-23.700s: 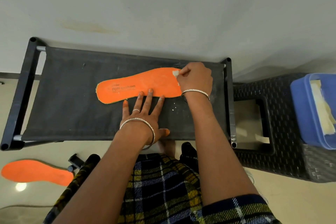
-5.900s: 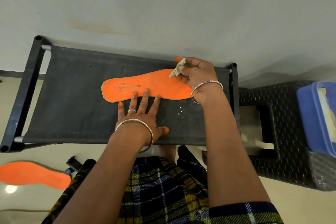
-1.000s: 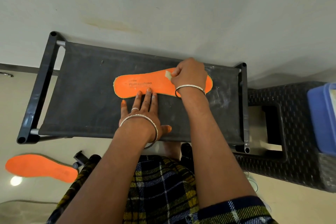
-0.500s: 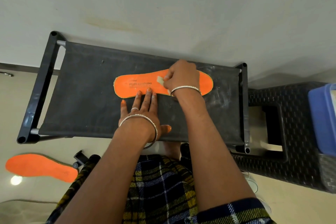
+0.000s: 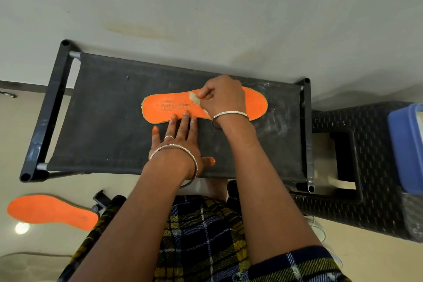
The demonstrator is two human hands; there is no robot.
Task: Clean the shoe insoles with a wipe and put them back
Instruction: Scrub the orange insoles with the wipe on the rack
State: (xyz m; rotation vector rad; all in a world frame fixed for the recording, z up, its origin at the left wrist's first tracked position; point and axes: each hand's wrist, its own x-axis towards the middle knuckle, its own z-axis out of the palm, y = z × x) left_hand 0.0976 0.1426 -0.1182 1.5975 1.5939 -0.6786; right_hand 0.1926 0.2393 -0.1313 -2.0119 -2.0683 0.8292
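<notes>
An orange insole (image 5: 160,109) with printed lettering lies flat on the dark fabric top of a black-framed stand (image 5: 109,126). My right hand (image 5: 223,97) grips a small, soiled beige wipe (image 5: 194,99) and presses it onto the middle of the insole. My left hand (image 5: 180,137) lies flat on the fabric, fingers straight, with the fingertips pinning the insole's near edge. A second orange insole (image 5: 51,212) lies on the floor at the lower left. No shoe is clearly in view.
A dark woven plastic stool (image 5: 370,192) stands to the right of the stand, with a blue tub (image 5: 405,144) on it at the frame's edge. A pale wall rises right behind the stand. A small black object (image 5: 99,199) sits on the floor near my checked clothing.
My right hand has slid the wipe leftward along the insole, from near its right part to its middle. My left hand and the insole have stayed in place.
</notes>
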